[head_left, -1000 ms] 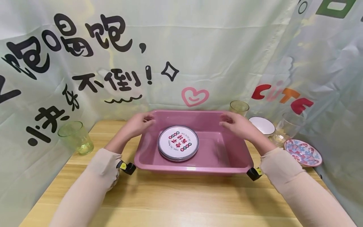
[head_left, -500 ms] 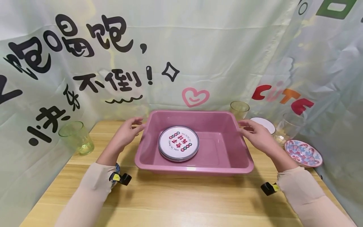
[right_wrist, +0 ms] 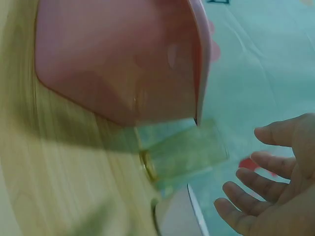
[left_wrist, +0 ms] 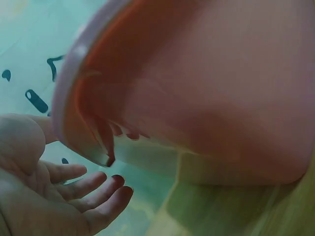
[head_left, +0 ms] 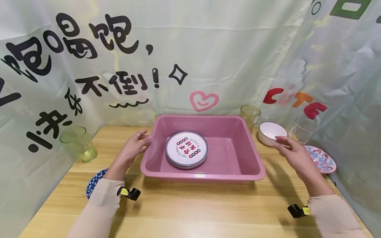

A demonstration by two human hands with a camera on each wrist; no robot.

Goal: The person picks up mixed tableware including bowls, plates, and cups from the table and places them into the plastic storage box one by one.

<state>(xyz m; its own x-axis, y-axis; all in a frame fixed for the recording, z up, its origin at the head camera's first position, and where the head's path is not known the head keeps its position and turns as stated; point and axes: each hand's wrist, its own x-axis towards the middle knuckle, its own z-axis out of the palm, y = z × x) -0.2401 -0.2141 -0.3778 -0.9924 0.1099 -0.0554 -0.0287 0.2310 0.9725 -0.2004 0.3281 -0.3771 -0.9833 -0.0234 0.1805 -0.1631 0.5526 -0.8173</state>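
Observation:
A pink plastic basin [head_left: 226, 162] sits in the middle of the wooden table. Inside it, on the left, lies a stack of white dark-rimmed plates [head_left: 187, 148] with red lettering. My left hand [head_left: 132, 147] is beside the basin's left rim, fingers loosely bent; in the left wrist view the fingers [left_wrist: 106, 196] lie apart below the rim. My right hand [head_left: 294, 155] hovers to the right of the basin, in front of a white bowl [head_left: 269, 133]. Its fingers are spread and hold nothing in the right wrist view, where the bowl [right_wrist: 179, 216] shows partly.
A green glass [head_left: 79, 145] stands at the far left. A blue-patterned dish [head_left: 94, 181] is partly under the left forearm. Behind the right hand are a yellowish glass [head_left: 250, 115], a clear glass [head_left: 305, 129] and a colourful patterned plate [head_left: 322, 160]. A printed cloth [head_left: 190, 49] hangs behind.
Both hands have moved outward from above the basin. The right hand has gone farther right and toward me, uncovering the white bowl. The left hand has shifted left, revealing the blue dish. The basin stays put.

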